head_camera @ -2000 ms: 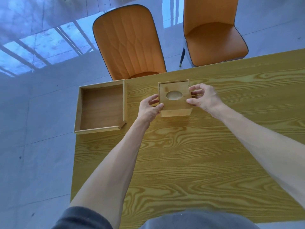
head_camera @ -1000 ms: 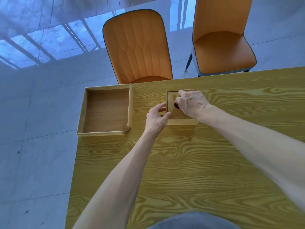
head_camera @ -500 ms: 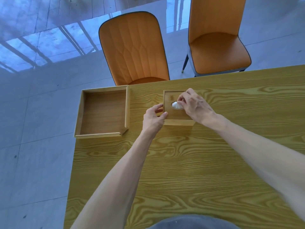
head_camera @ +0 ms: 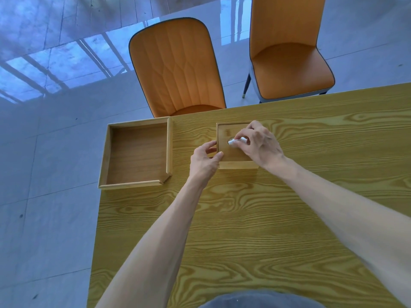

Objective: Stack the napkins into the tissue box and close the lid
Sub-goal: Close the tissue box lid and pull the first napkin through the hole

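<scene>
A small square wooden tissue box point(head_camera: 231, 155) stands on the table with its lid on; the lid has an oval hole in its top. My right hand point(head_camera: 259, 144) rests over the lid, thumb and fingers pinching a bit of white napkin point(head_camera: 233, 141) that sticks out of the hole. My left hand point(head_camera: 205, 162) grips the box's near-left corner, thumb on the top edge. The napkins inside the box are hidden.
A shallow wooden tray point(head_camera: 169, 147) with nothing in it lies at the table's far left corner, partly over the edge. Two orange chairs point(head_camera: 178, 65) point(head_camera: 289, 63) stand beyond the wooden table point(head_camera: 244, 218). Grey tiled floor lies to the left.
My right hand moved from the box's right side onto the lid, reached into the hole and drew a white napkin tip up. My left hand stayed on the corner.
</scene>
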A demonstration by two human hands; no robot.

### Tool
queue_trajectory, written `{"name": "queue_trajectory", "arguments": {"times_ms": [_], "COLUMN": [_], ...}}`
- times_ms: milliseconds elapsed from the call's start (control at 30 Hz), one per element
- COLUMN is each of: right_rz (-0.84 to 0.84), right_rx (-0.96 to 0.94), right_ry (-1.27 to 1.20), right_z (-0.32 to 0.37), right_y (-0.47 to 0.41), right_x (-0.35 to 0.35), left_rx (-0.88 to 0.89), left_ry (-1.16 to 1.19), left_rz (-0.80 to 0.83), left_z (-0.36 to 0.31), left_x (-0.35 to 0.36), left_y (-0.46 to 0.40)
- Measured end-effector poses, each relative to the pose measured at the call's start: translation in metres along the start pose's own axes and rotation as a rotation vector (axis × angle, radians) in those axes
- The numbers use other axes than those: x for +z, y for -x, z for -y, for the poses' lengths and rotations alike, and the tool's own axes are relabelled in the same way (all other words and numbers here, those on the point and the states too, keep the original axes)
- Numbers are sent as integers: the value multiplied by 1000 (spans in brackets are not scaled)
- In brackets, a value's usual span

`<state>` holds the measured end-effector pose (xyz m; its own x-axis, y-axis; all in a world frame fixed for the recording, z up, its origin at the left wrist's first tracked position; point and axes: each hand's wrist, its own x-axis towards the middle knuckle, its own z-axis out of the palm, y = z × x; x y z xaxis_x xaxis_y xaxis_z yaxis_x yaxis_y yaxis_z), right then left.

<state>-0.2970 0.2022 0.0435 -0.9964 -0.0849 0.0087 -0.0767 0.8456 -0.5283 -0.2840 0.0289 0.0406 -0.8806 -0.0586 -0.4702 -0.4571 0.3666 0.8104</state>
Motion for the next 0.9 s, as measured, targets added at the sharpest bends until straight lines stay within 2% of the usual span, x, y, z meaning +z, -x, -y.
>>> {"name": "queue_trajectory", "arguments": {"times_ms": [367, 533, 833, 900], "right_rz": [-150, -155, -126, -91], "right_rx": [73, 117, 164, 118], "right_ry": [-251, -403, -522, -476], "right_z": [-9, -13, -14, -13], "right_y": [12, 11, 12, 12], "right_x": [15, 15, 10, 8], "left_rx": [2, 3, 4, 0], "left_ry": [-10, -1, -6, -7], "left_rz": [-1, -3, 3, 5], "left_z": [0, 0, 0, 0], "left_x": [2, 1, 1, 1], "left_y": [2, 1, 0, 0]}}
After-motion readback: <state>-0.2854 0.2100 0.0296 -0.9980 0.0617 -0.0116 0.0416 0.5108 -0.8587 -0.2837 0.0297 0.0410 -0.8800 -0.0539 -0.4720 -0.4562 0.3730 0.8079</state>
